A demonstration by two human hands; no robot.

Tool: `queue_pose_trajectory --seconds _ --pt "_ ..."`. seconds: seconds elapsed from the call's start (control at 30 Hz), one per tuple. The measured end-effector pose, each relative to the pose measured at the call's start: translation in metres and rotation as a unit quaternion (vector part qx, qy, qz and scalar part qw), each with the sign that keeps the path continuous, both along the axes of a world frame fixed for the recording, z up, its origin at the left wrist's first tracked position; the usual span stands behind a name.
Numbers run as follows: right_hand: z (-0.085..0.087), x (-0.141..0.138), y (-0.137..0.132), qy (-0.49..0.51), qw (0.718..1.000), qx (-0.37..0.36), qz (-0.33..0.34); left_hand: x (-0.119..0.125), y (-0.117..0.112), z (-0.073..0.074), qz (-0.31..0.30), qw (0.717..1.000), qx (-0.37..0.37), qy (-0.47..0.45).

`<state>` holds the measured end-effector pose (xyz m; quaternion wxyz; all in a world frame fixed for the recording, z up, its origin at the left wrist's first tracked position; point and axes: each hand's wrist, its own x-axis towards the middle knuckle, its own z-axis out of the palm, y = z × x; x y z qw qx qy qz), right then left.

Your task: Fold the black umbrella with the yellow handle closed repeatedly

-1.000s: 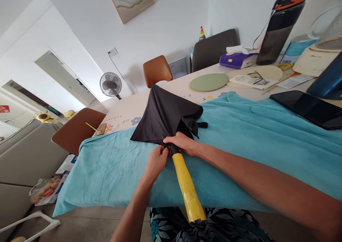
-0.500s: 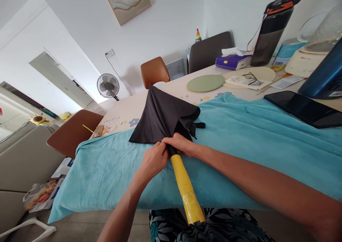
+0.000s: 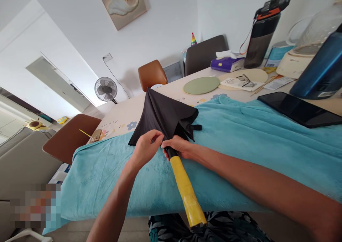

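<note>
A black umbrella lies on a turquoise towel, its loose canopy pointing away from me and its yellow handle sticking out over the table's near edge. My left hand pinches a fold of the black fabric near the base of the canopy. My right hand is closed round the umbrella just above the yellow handle, holding it down on the towel.
A black tablet, a blue bottle, a dark flask, a green round mat, glasses on paper and a tissue box stand at the far right. Brown chairs and a sofa are left.
My left hand has moved up from the umbrella's neck and lifted a fold of the black fabric. The right hand keeps its hold in the same place.
</note>
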<state>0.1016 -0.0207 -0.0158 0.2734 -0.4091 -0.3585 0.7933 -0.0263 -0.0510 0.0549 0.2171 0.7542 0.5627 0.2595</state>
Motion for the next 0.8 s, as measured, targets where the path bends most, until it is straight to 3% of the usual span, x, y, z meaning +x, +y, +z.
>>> queue_pose_trajectory --seconds 0.1,0.2,0.37,0.57,0.7,0.8 --pt "-0.001 0.000 0.000 -0.003 1.000 0.003 -0.012 0.019 0.019 0.015 -0.019 0.999 0.041 0.025" --pt "0.003 0.000 -0.002 -0.012 1.000 0.002 -0.012 0.041 0.042 0.019 -0.049 0.995 0.060 0.059" --pt "0.014 0.002 -0.006 -0.040 0.999 -0.003 -0.020 0.080 0.082 0.014 -0.098 0.981 0.058 0.159" --pt "0.008 0.001 -0.006 -0.020 1.000 0.019 -0.009 0.123 0.114 -0.001 -0.140 0.927 0.111 0.331" --pt "0.003 0.000 -0.004 -0.019 1.000 0.013 -0.014 0.133 0.126 -0.006 -0.159 0.893 0.186 0.378" --pt "0.004 0.001 -0.004 -0.028 1.000 0.011 -0.005 0.124 0.133 0.005 -0.144 0.891 0.220 0.371"
